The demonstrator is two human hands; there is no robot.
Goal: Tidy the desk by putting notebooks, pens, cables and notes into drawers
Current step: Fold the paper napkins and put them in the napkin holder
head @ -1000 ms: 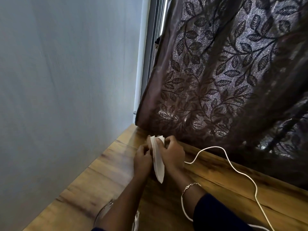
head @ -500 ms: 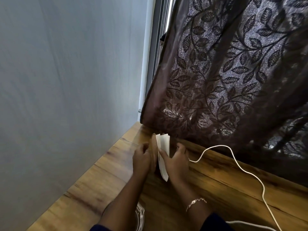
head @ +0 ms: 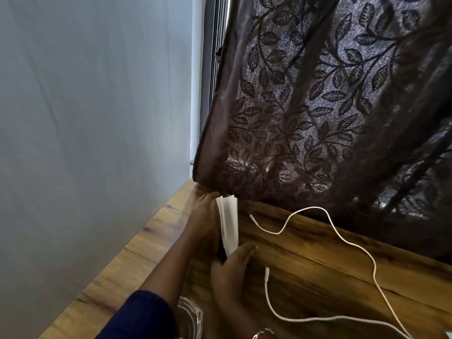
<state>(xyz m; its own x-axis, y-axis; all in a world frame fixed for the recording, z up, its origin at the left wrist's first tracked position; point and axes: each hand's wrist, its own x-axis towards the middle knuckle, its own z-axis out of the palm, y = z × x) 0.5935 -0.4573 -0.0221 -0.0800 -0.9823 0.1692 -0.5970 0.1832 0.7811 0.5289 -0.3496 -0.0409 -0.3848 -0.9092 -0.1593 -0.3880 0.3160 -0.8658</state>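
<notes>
- Notes (head: 230, 223) stand on edge at lower centre of the desk (head: 305, 260).
- Left hand (head: 204, 221): fingers straight, pressed flat on the notes' left face.
- Right hand (head: 231, 270): narrow pinch on the notes' near end.
- White cable (head: 352, 243) lies loose at lower right.

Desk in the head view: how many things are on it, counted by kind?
Stack of white notes: 1
White cable: 1, apparently, with two ends
Clear glass object: 1
Total: 3
</notes>
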